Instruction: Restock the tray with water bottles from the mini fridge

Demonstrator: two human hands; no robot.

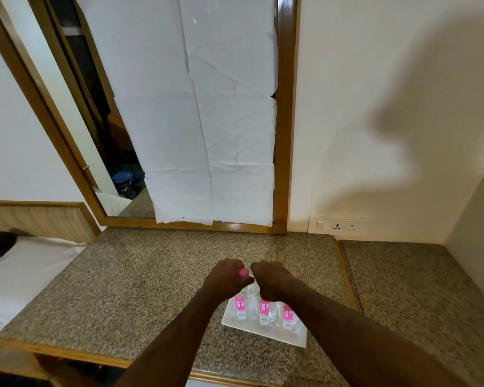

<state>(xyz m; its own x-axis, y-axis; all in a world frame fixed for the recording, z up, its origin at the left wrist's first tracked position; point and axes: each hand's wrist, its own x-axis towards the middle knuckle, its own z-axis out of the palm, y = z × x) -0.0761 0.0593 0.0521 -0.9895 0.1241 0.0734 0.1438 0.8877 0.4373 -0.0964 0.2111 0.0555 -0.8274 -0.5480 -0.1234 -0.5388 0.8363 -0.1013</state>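
from left to right, low in the frame: my left hand [226, 277] has its fingers wrapped round the pink-capped left water bottle [241, 304]; my right hand [271, 280] grips the middle water bottle [265, 310]; a third water bottle [288, 317] stands beside, all on the white tray [263, 332] on the speckled surface [140, 289].

From my feed, both forearms are bare up to the frame's lower edge, with no sleeves in view. My left grip [226, 277] and right grip [271, 280] are bare, without gloves, rings or a watch.
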